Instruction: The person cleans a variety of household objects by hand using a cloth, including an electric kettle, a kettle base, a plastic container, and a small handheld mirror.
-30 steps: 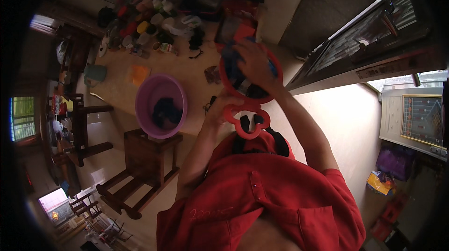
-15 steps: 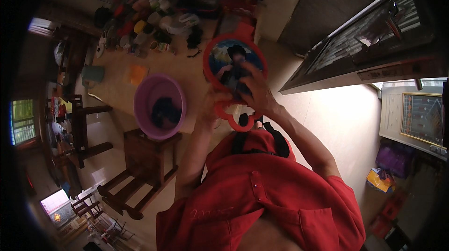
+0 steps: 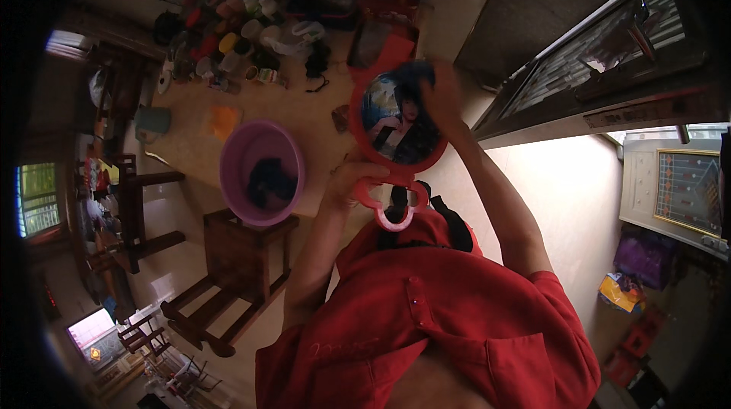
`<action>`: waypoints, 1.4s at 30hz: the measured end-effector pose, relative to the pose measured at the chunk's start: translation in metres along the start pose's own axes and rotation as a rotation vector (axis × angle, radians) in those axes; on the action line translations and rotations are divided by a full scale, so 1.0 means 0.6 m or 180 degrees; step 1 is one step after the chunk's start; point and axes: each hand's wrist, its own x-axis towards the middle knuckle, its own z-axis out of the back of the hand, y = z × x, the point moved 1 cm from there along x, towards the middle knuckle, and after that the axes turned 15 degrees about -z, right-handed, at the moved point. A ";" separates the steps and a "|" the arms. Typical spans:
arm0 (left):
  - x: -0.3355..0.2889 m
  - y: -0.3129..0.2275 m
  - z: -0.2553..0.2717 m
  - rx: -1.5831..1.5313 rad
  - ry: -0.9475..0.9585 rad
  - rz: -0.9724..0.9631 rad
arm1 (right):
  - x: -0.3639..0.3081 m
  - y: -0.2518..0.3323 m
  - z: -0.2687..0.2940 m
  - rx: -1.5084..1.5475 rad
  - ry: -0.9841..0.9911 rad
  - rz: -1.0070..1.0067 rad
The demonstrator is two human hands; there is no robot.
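Note:
My left hand (image 3: 352,180) is closed around the neck of a round red-framed hand mirror (image 3: 358,128), just above its cloverleaf-shaped loop handle (image 3: 362,198). The side facing up bears a printed picture (image 3: 394,132) of a person in dark clothes. At the upper right of the frame, my right hand (image 3: 445,100) presses a dark blue cloth (image 3: 415,74) against the picture. Motion slightly smears its fingers. To the left, a purple basin (image 3: 229,173) on the table holds a dark blue cloth bundle (image 3: 268,184).
Several jars and bottles (image 3: 236,36) crowd the back left of the table (image 3: 198,123). A green cup (image 3: 152,121) and an orange cloth or sheet (image 3: 225,121) lie left of the basin. A wooden stool (image 3: 232,257) stands below it. A door (image 3: 579,116) is at the right.
The mirror has shifted right and slightly toward me, with my left hand on it. My right hand has slid from the picture's lower middle to its upper right edge.

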 end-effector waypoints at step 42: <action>0.070 0.131 0.041 0.1570 -0.0138 -0.0650 | -0.065 0.063 -0.024 0.1535 0.1024 -0.1909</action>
